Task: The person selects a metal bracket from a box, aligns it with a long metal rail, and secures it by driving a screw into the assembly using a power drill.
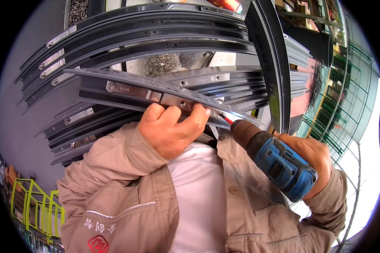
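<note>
At frame centre, the left hand (169,130) curls against a long dark-grey metal rail (98,98) with silver plates (131,90); I cannot tell whether it grips. At lower right, the right hand (316,157) clasps a blue-and-black power drill (278,162), its red bit (227,119) at the rail's right part.

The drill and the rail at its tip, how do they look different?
The drill is blue and black with a brown front, while the rail is dark grey with silver plates. The drill is short and chunky; the rail is long and narrow. The right hand grips the drill, whereas the left hand touches the rail's plates. Both slope down toward the picture's right.
</note>
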The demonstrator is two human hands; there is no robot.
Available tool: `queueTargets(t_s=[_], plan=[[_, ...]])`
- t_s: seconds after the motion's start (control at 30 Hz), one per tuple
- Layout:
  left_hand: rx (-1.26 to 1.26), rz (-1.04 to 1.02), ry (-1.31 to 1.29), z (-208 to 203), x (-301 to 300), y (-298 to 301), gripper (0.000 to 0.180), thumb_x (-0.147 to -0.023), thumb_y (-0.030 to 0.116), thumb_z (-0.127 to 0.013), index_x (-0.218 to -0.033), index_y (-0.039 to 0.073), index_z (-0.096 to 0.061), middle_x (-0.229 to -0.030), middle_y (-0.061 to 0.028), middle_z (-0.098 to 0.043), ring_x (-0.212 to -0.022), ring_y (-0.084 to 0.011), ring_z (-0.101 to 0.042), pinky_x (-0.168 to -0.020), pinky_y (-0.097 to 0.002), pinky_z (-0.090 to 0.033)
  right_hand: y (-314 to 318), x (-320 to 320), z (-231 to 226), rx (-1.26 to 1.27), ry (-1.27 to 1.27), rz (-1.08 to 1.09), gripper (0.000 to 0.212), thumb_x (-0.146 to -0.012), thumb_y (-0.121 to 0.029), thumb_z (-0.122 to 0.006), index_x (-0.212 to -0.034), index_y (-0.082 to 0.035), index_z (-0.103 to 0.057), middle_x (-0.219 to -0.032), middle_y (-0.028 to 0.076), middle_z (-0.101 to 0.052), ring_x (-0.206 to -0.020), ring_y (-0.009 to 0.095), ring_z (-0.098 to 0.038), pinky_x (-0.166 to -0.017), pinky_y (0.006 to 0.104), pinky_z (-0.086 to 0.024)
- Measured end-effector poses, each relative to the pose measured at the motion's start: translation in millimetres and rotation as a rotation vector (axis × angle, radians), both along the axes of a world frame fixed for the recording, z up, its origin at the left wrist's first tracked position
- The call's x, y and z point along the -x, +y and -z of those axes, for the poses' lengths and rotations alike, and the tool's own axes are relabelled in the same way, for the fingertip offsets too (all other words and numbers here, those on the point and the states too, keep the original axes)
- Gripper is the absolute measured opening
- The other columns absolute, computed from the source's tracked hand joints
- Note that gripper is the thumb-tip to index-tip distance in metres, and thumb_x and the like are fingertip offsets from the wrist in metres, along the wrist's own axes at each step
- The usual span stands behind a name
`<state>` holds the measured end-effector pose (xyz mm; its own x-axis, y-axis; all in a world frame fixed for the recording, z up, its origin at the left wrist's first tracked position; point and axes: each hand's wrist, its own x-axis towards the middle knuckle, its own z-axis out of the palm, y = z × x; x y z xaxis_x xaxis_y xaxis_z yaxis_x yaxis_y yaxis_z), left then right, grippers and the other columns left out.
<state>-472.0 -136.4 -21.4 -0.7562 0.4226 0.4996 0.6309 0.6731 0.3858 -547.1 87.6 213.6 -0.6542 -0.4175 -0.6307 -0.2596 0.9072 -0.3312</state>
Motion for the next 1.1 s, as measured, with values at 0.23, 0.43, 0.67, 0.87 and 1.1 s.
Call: queueTargets(t_s=[0.23,0.43,0.67,0.87,1.1], plan=[[0.000,0.012,-0.005,-0.3,-1.2,-1.2,0.037,-0.079,0.020,-0.062,-0.113,0.015,-0.076,-0.116,0.0073,-0.064,-0.069,-0.0124,-0.044,-0.066,-0.0293,-0.033,0.7,2.2,0.5,0.034,0.027,-0.046,0.051,-0.064,-0.012,-0.080,-0.113,-0.002,-0.068,-0.080,0.014,-0.070,-0.067,0.033,-0.070,-0.062,0.0377,-0.054],[0.001,0.036,-0.001,-1.5,-4.1,-2.9,0.041,-0.078,0.017,-0.063,-0.118,0.014,-0.074,-0.118,0.0067,-0.064,-0.073,-0.0138,-0.046,-0.068,-0.0299,-0.034,4.2,4.5,-4.0,0.076,-0.057,0.015,0.059,-0.062,-0.012,-0.080,-0.118,-0.003,-0.067,-0.088,0.015,-0.072,-0.076,0.035,-0.071,-0.069,0.0385,-0.056],[0.032,-0.009,-0.058,-13.8,-12.7,-0.8,0.044,-0.078,0.015,-0.065,-0.121,0.013,-0.072,-0.121,0.0056,-0.064,-0.076,-0.0149,-0.048,-0.070,-0.0312,-0.037,13.7,-5.3,-24.0,0.060,0.060,-0.204,0.059,-0.062,-0.015,-0.081,-0.118,-0.001,-0.068,-0.083,0.015,-0.071,-0.071,0.033,-0.071,-0.066,0.0367,-0.056],[-0.471,0.083,-0.394,-41.5,-38.4,-7.7,0.049,-0.084,0.012,-0.068,-0.132,0.010,-0.060,-0.115,-0.0049,-0.066,-0.072,-0.0132,-0.050,-0.066,-0.0281,-0.042,24.9,-42.1,-28.0,0.253,0.100,-0.064,0.058,-0.066,-0.017,-0.084,-0.119,0.001,-0.068,-0.081,0.016,-0.071,-0.071,0.034,-0.072,-0.065,0.0372,-0.056],[-1.343,0.369,-1.349,-61.7,-38.0,-14.3,0.111,-0.080,0.093,-0.024,-0.156,0.012,-0.020,-0.146,-0.0215,-0.041,-0.089,-0.0128,-0.062,-0.053,-0.0119,-0.032,26.6,-84.9,-13.2,0.416,-0.169,0.223,0.050,-0.073,-0.012,-0.080,-0.120,-0.001,-0.068,-0.097,0.014,-0.074,-0.083,0.030,-0.074,-0.076,0.0336,-0.057]])
